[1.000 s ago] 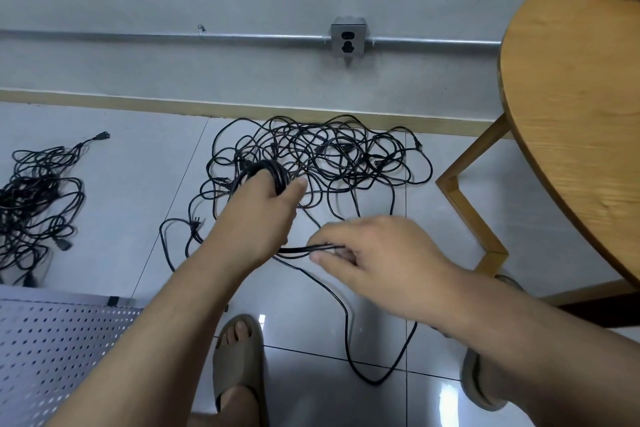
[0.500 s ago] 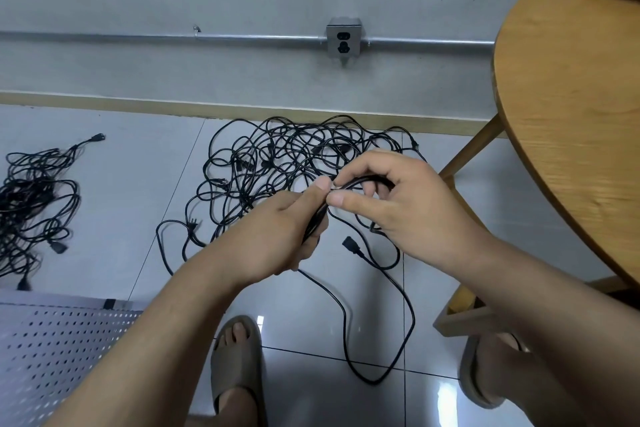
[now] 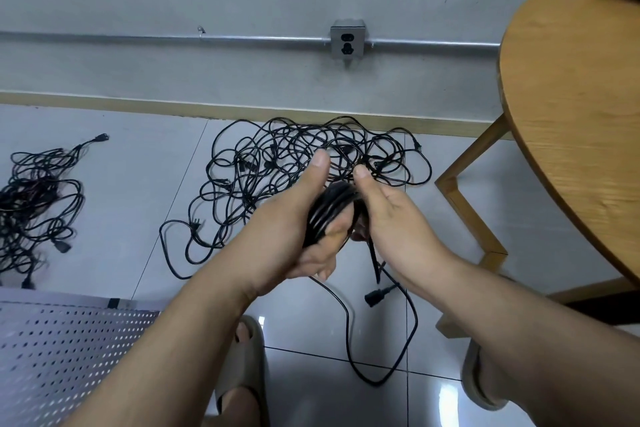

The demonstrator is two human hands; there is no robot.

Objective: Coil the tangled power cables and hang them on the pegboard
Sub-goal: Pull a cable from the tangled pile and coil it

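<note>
My left hand (image 3: 294, 229) grips a black coiled cable (image 3: 329, 210), several loops lying across its palm, thumb raised. Right beside it, my right hand (image 3: 391, 222) holds the same coil from the right, fingers curled behind it. The cable's loose end hangs down to a black plug (image 3: 375, 296) and a long loop (image 3: 377, 357) on the floor tiles. Behind the hands a big tangled pile of black cables (image 3: 294, 156) lies by the wall. The grey perforated pegboard (image 3: 62, 354) lies at the lower left.
A second cable heap (image 3: 33, 204) lies at the far left. A round wooden table (image 3: 571, 121) with its leg frame (image 3: 467, 204) stands on the right. A wall socket (image 3: 347, 43) sits on a metal conduit. My sandalled feet (image 3: 242, 367) stand below.
Both hands have closed together around the coil, the left palm now turned up with loops across it. The loose plug end has dropped lower toward the floor.
</note>
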